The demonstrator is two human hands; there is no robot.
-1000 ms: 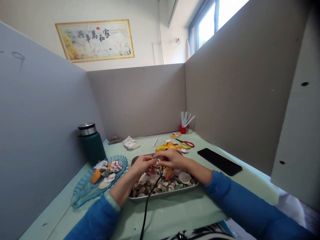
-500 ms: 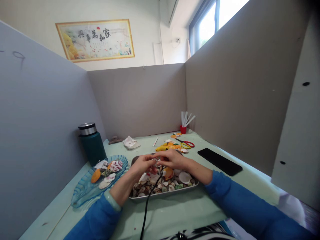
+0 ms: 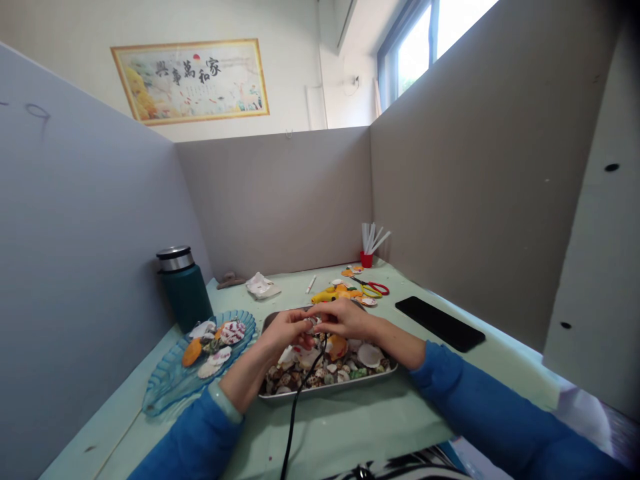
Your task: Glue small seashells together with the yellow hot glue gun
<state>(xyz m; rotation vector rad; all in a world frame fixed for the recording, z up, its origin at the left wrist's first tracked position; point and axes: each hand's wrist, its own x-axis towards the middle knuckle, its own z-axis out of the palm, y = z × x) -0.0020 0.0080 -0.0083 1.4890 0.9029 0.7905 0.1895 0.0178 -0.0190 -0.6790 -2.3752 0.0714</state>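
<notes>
Over a metal tray (image 3: 345,385) of mixed seashells, my left hand (image 3: 286,328) and my right hand (image 3: 345,318) meet. Their fingertips pinch a small whitish shell (image 3: 314,321) between them, mostly covered by the fingers. Below them in the tray lie a large white shell (image 3: 369,355), an orange shell (image 3: 338,347) and several small spotted snail shells. A black cable (image 3: 295,407) runs from the front edge of the table across the tray, up to beneath my hands.
Left of the tray, a blue glass dish (image 3: 167,379) holds several shells, with a green bottle (image 3: 186,290) behind it. Beyond the tray are a yellow glue gun (image 3: 325,295), scissors (image 3: 373,289) and a red cup (image 3: 367,259) of white sticks. A black phone (image 3: 440,323) lies right.
</notes>
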